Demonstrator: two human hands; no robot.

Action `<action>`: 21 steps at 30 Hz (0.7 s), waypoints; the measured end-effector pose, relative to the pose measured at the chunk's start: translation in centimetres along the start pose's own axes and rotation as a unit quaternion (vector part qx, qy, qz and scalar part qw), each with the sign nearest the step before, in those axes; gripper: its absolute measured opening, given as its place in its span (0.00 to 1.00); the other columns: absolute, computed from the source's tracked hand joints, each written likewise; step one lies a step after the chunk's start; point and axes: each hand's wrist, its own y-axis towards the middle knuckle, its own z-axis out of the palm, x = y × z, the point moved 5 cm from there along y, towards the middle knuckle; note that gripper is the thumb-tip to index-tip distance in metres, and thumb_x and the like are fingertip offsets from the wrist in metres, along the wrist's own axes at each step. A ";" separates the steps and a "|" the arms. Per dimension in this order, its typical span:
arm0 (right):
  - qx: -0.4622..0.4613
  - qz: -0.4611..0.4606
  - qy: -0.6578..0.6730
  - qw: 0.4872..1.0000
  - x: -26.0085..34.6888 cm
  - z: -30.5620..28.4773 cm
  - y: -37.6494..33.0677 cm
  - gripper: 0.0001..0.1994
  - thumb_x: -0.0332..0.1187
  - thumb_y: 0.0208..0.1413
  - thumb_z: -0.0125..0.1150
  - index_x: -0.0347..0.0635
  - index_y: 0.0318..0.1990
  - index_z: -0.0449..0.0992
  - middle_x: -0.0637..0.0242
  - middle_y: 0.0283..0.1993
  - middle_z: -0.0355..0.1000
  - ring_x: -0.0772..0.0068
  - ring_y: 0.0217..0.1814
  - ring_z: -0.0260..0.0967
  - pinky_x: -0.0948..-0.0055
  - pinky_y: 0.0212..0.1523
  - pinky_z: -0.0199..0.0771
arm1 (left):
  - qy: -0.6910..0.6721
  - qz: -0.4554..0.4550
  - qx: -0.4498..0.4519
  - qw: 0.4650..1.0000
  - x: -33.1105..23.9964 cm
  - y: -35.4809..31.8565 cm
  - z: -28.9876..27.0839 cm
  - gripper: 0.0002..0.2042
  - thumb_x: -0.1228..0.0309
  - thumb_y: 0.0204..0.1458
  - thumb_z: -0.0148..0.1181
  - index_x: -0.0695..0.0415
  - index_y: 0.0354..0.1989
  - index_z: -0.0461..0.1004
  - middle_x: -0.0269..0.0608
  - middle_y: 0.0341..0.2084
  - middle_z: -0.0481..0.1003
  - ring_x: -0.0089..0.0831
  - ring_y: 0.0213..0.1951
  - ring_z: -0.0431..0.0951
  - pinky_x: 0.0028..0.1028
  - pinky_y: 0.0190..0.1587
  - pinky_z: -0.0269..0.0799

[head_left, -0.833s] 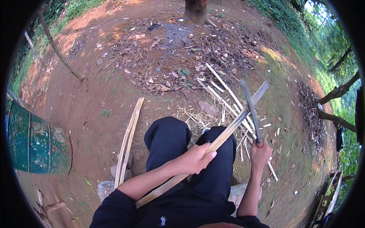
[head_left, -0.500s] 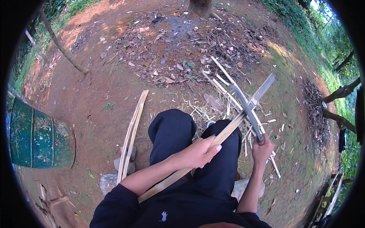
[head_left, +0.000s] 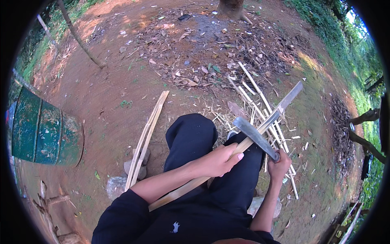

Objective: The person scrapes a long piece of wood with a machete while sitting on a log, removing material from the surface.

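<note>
Across my lap slants a long, pale bamboo strip, its greyer far end pointing ahead and right over the ground. My left hand is closed around the strip's middle, above my thighs. In my right hand, beside my right knee, is the handle of a machete with a broad grey blade. The blade crosses the strip beyond my left hand, its tip pointing ahead and left. It overlaps the strip in view; whether the edge bites into the wood I cannot tell.
Several thin split strips and shavings lie on the soil ahead and right. Two longer strips lean on stones at my left. A green metal drum stands far left. Dry leaves and a tree trunk are ahead.
The machete blade has turned flatter and its tip has come back toward my left hand along the strip. The whole view has shifted slightly; my left hand still grips the strip.
</note>
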 end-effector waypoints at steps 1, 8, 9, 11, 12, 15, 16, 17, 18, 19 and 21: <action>-0.013 -0.007 -0.013 1.000 0.2 0.0 -0.1 0.08 0.24 0.37 0.64 0.41 0.29 0.75 0.56 0.26 0.75 0.48 0.31 0.74 0.57 0.35 0.72 | -0.001 0.002 -0.005 1.000 0.4 0.1 0.0 0.17 0.60 0.70 0.47 0.60 0.33 0.61 0.36 0.18 0.69 0.23 0.16 0.72 0.27 0.18 0.69; -0.122 0.091 -0.043 0.987 0.7 -1.1 0.7 0.10 0.28 0.50 0.65 0.34 0.25 0.69 0.53 0.15 0.64 0.52 0.16 0.61 0.56 0.25 0.63 | 0.001 -0.005 0.004 1.000 0.8 -0.1 0.4 0.16 0.60 0.70 0.46 0.60 0.34 0.62 0.35 0.15 0.69 0.25 0.14 0.71 0.27 0.18 0.68; -0.118 0.090 -0.028 0.989 0.8 -1.2 0.8 0.10 0.29 0.50 0.65 0.34 0.25 0.69 0.53 0.16 0.64 0.52 0.16 0.61 0.57 0.25 0.63 | 0.005 -0.011 0.009 1.000 0.8 0.0 0.5 0.16 0.60 0.70 0.46 0.60 0.35 0.62 0.35 0.15 0.69 0.25 0.14 0.71 0.27 0.17 0.68; -0.111 0.090 0.001 0.990 1.0 -1.2 0.6 0.10 0.29 0.50 0.65 0.34 0.25 0.70 0.53 0.16 0.65 0.53 0.17 0.61 0.58 0.25 0.63 | 0.012 -0.023 0.020 0.999 0.4 0.1 0.5 0.15 0.60 0.70 0.46 0.60 0.35 0.63 0.35 0.15 0.69 0.24 0.14 0.72 0.27 0.17 0.68; -0.093 0.044 -0.013 0.995 1.8 -1.2 0.3 0.07 0.27 0.44 0.66 0.37 0.26 0.72 0.54 0.18 0.68 0.47 0.20 0.69 0.55 0.25 0.65 | 0.013 -0.026 0.024 0.999 0.3 0.0 0.4 0.14 0.61 0.70 0.46 0.61 0.38 0.64 0.34 0.15 0.69 0.24 0.14 0.72 0.27 0.17 0.68; -0.061 -0.155 -0.011 0.986 3.9 -1.5 -0.3 0.07 0.25 0.40 0.65 0.38 0.27 0.72 0.55 0.19 0.69 0.47 0.21 0.70 0.57 0.25 0.65 | -0.005 -0.030 0.019 0.999 0.6 -0.2 0.5 0.15 0.61 0.69 0.48 0.62 0.38 0.65 0.37 0.15 0.70 0.25 0.14 0.72 0.29 0.17 0.68; -0.062 -0.204 -0.056 0.975 4.4 -2.0 0.0 0.08 0.23 0.36 0.64 0.39 0.26 0.72 0.57 0.19 0.69 0.48 0.22 0.70 0.59 0.24 0.65 | 0.013 -0.001 0.006 1.000 0.6 0.0 0.6 0.16 0.60 0.69 0.49 0.63 0.38 0.65 0.38 0.14 0.70 0.26 0.14 0.72 0.29 0.17 0.68; -0.061 -0.146 -0.040 0.987 3.5 -1.7 0.1 0.07 0.24 0.37 0.65 0.38 0.26 0.72 0.57 0.19 0.69 0.48 0.22 0.70 0.59 0.25 0.65 | 0.032 0.027 -0.006 0.999 0.9 0.2 0.6 0.16 0.60 0.68 0.50 0.64 0.38 0.65 0.39 0.14 0.70 0.27 0.14 0.73 0.30 0.18 0.69; -0.060 -0.087 -0.024 0.994 2.3 -1.3 0.2 0.07 0.24 0.38 0.65 0.38 0.26 0.72 0.57 0.19 0.69 0.48 0.22 0.70 0.58 0.25 0.65 | 0.051 0.054 -0.017 0.997 1.0 0.2 0.6 0.16 0.60 0.68 0.51 0.64 0.38 0.65 0.40 0.14 0.70 0.27 0.14 0.73 0.31 0.18 0.69; -0.056 -0.028 -0.010 0.998 1.0 -1.1 0.2 0.07 0.24 0.39 0.66 0.38 0.27 0.72 0.57 0.19 0.69 0.48 0.22 0.70 0.58 0.25 0.65 | 0.057 0.040 -0.018 0.997 1.0 0.0 0.6 0.17 0.60 0.67 0.52 0.65 0.37 0.65 0.45 0.15 0.71 0.31 0.15 0.74 0.34 0.20 0.69; -0.058 0.079 -0.014 0.995 -0.2 -1.2 0.4 0.07 0.27 0.45 0.67 0.35 0.27 0.73 0.54 0.19 0.70 0.49 0.21 0.70 0.59 0.26 0.67 | 0.069 0.015 -0.018 0.997 0.1 -0.1 0.2 0.18 0.60 0.66 0.53 0.67 0.36 0.64 0.53 0.16 0.72 0.40 0.17 0.77 0.40 0.24 0.70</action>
